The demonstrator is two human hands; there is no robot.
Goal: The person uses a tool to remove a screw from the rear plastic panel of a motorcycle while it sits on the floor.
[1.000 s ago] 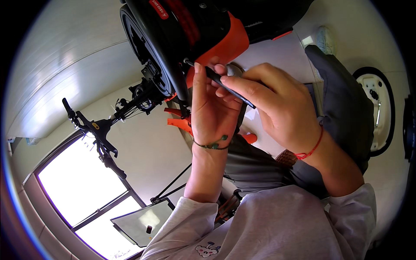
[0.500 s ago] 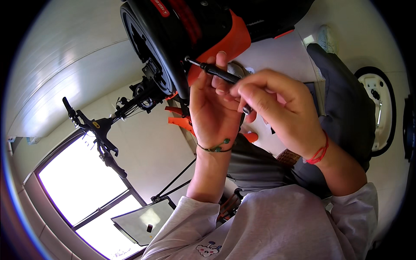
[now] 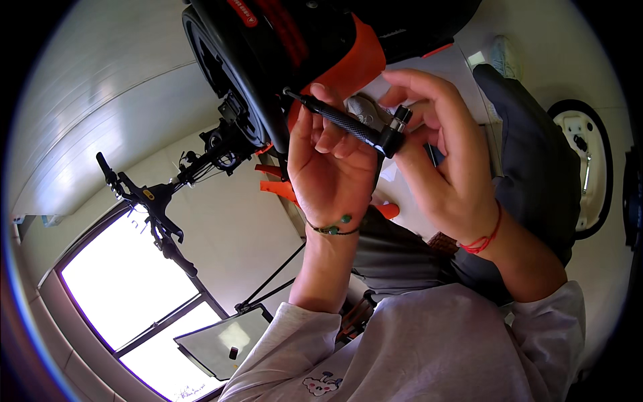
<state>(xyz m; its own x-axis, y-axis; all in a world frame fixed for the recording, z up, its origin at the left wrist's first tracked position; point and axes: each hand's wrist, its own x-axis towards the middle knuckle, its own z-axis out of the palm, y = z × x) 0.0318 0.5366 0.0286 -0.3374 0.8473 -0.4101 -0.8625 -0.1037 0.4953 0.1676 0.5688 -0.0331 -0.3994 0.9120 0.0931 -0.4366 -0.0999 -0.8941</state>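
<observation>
A black T-handle driver (image 3: 345, 125) with a knurled grip slants across my hands. Its thin tip meets the black and orange machine body (image 3: 365, 57) just beside the rounded black rim (image 3: 258, 100). My left hand (image 3: 331, 161) is palm up, its thumb and fingers loosely around the grip. At the crossbar end of the driver is my right hand (image 3: 445, 144), its thumb against the handle and its fingers spread and bent. Whatever the tip engages is too small to make out.
Black handlebars (image 3: 151, 197) with cables extend at the left, before a bright window (image 3: 127, 275). A white board (image 3: 228, 342) stands below them. At the right, a white, black-rimmed tray-like part (image 3: 589, 144) lies on the floor. Orange parts (image 3: 278, 191) show behind my left wrist.
The driver's crossbar has turned, and its metal end now points up. My right hand has moved from pinching the handle to fingers spread beside it. The left hand still surrounds the grip.
</observation>
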